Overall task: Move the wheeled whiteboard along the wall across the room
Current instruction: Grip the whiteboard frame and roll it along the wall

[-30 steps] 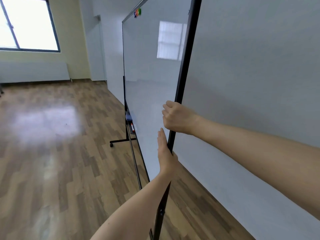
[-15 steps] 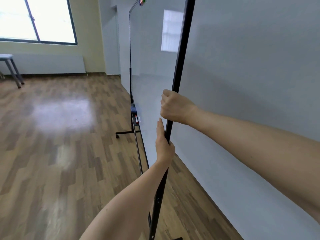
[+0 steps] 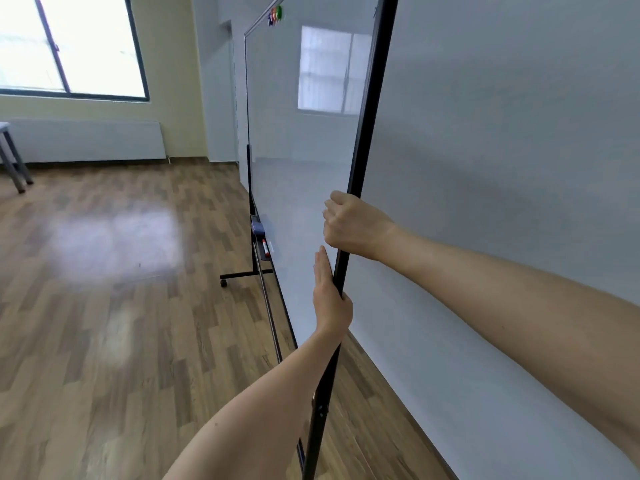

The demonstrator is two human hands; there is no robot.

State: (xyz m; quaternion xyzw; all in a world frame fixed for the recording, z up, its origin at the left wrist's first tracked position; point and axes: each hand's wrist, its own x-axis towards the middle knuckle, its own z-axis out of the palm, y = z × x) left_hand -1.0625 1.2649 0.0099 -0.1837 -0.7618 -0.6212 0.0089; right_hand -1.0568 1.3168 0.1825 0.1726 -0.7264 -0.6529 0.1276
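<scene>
Since a second ago the board has rolled on along the wall; the window and a table leg at far left have come further into view, and both hands ride the same near edge. The right hand is fisted round the black frame post, the upper of the two. The left hand lies flat and open on the board face just below, thumb hooked behind the post. The board stands upright, close beside the wall, its long axis running straight ahead from the hands toward the far corner, so the push goes forward along that line, probably steered by the right fist
</scene>
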